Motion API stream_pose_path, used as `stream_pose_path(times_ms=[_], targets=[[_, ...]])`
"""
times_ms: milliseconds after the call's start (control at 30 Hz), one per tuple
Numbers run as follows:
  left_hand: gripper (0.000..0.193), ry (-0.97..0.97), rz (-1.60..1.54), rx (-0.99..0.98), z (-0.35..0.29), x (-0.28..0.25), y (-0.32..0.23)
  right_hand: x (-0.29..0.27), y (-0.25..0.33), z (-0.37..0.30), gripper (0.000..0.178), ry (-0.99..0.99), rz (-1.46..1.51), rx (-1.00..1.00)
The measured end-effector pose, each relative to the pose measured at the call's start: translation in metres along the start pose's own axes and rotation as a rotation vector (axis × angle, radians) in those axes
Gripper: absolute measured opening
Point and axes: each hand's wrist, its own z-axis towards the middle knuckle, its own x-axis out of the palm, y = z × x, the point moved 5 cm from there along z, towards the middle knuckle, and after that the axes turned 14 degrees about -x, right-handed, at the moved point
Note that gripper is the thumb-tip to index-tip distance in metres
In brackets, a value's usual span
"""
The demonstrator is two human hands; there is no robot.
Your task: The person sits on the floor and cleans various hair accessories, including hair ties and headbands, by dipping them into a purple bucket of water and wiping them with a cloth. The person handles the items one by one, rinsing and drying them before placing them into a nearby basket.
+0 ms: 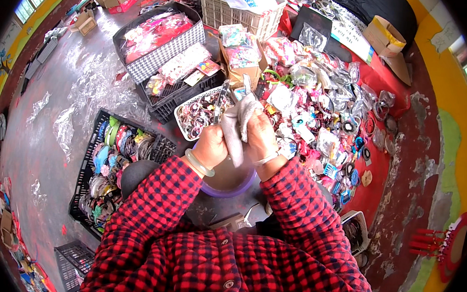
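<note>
Both of my hands are together in front of me over a purple-rimmed basin point(221, 193) with cloudy liquid in it. A greyish cloth point(236, 127) is bunched between them. My left hand point(211, 146) is closed on one side of the cloth, and a pale bangle circles that wrist. From the other side, my right hand point(261, 136) grips the same cloth with its fingers wrapped round it. A thin dark strip point(220, 98) rises beside the cloth; whether a hand holds it I cannot tell. Just beyond is a white basket point(178, 121) of small hair accessories.
A black crate point(80, 191) of headbands sits at left. Farther off stand stacked crates point(141, 68), a cardboard box point(242, 72) of packets and a beige crate point(217, 14). Loose accessories point(327, 137) heap over red cloth point(369, 195) at right. Clear plastic sheeting point(92, 93) covers floor at left.
</note>
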Motion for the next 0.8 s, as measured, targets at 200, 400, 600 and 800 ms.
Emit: stream_pose_path(times_ms=[200,400,600,800], targets=[[0.010,0.089,0.104,-0.057,0.008,-0.012,0.014,-0.001,0.007,0.010,0.014,0.057,0.185,0.090],[0.014,0.041,0.584,0.404,0.017,-0.011,-0.021,-0.025,0.047,0.024,0.014,-0.150,0.501,0.141],[0.010,0.195,0.435,0.379,0.005,0.000,-0.016,-0.023,0.044,0.021,0.018,-0.157,0.555,0.234],[0.008,0.113,0.403,0.280,-0.003,0.005,-0.013,-0.007,0.035,0.014,0.019,-0.138,0.517,0.207]])
